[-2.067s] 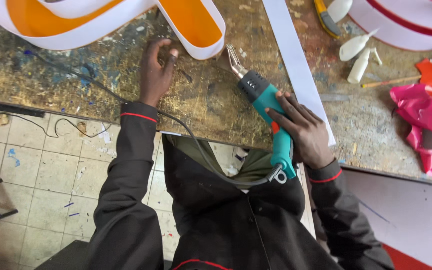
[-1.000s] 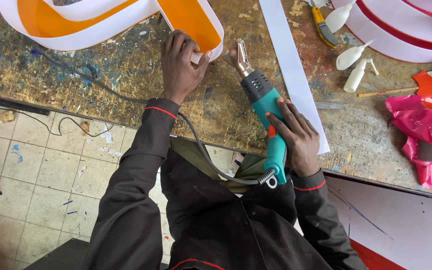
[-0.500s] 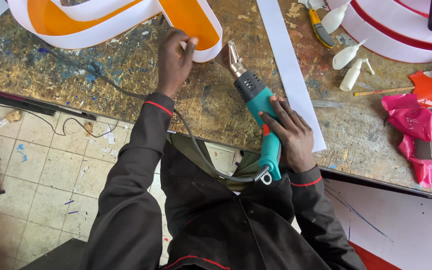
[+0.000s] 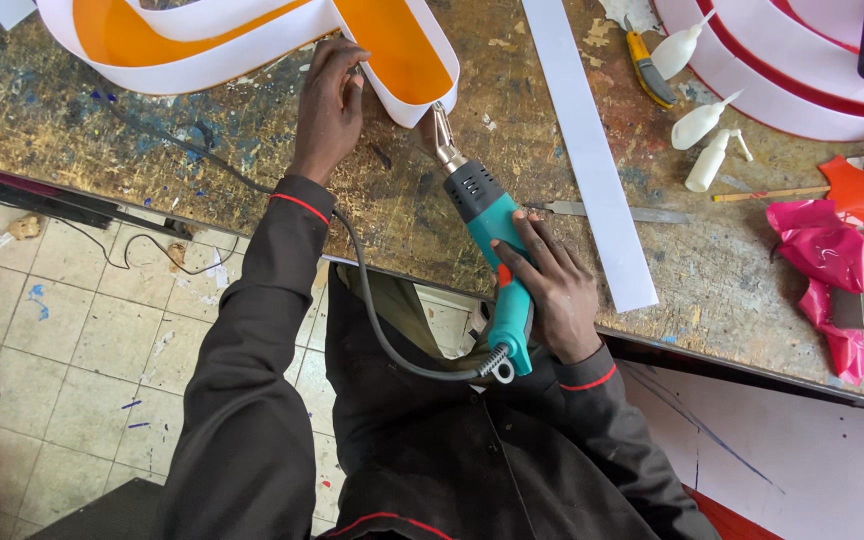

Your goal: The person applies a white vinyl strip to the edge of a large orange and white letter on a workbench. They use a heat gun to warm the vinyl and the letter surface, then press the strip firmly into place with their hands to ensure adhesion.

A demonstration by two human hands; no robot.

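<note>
On the paint-stained workbench (image 4: 152, 150), a large sign letter (image 4: 252, 40) with an orange face and white plastic rim lies at the far edge, and the person's 2 hands work well apart. The left hand (image 4: 327, 105) presses flat on the white rim, while the right hand (image 4: 547, 290) is wrapped tight around a teal heat gun (image 4: 487, 250) whose nozzle sits just beside the rim's corner. Judging by this, the rim is being softened for bending; next comes steady heat and firm shaping pressure from the left hand.
</note>
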